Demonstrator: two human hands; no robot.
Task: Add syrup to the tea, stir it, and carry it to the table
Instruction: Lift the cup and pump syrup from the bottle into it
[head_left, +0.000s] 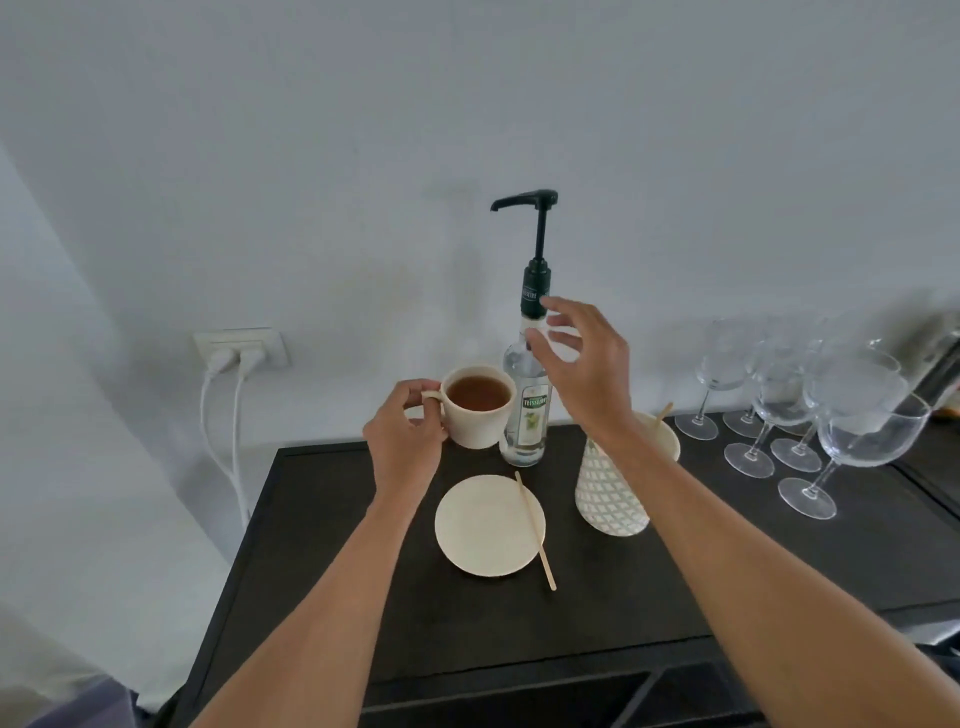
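Head view: cream cup of tea (478, 410) sits mid-frame on the dark cabinet top (322, 545), brown liquid nearly to the rim, handle pointing left. My left hand (405, 436) is closed on the handle, thumb and fingers pinched around it, cup resting on the surface. Touching the cup's right side stands the clear syrup bottle (525, 410), upright, green label, with a dark pump (537, 228) whose spout points left, above the cup. My right hand (584, 364) hangs just right of the bottle neck, fingers spread wide and curled toward it, gripping nothing; can't tell if a fingertip touches the glass. Below the cup, a cream saucer (483, 530) with a wooden stir stick (535, 530) lying across its right edge, lower end poking past the rim. Right of the saucer, a patterned holder (610, 493) partly behind my right forearm, another stick showing in it. Wine glasses (810, 415) cluster at right of frame. White wall socket (241, 348) with two plugs at left.
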